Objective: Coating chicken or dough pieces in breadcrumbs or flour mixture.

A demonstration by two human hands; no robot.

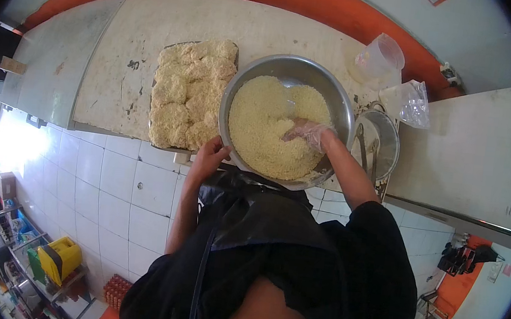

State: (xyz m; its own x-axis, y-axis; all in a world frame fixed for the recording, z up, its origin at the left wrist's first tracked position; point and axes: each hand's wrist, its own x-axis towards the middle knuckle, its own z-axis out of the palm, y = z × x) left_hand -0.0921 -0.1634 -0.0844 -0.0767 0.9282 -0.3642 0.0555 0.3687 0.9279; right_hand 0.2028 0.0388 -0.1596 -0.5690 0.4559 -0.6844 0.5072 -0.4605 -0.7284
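Note:
Before me a wide steel bowl (294, 61) holds a large amount of pale yellow crumbs (263, 127). My right hand (307, 133), in a thin clear plastic glove, reaches into the crumbs at the bowl's right half; its fingers are partly buried, and whether they grip anything cannot be told. My bare left hand (213, 152) rests at the bowl's lower left rim, its fingers bent against the edge. Left of the bowl, close beside it, stands a rectangular tray (149, 120) heaped with crumb-coated lumps (188, 91).
To the right stand a metal pot (397, 146) with tongs (362, 145) in it, a clear plastic bag (411, 103) and a translucent plastic tub (380, 60). An orange-striped wall borders the worktable (158, 14). A shelf rack and a yellow container (63, 258) are at lower left.

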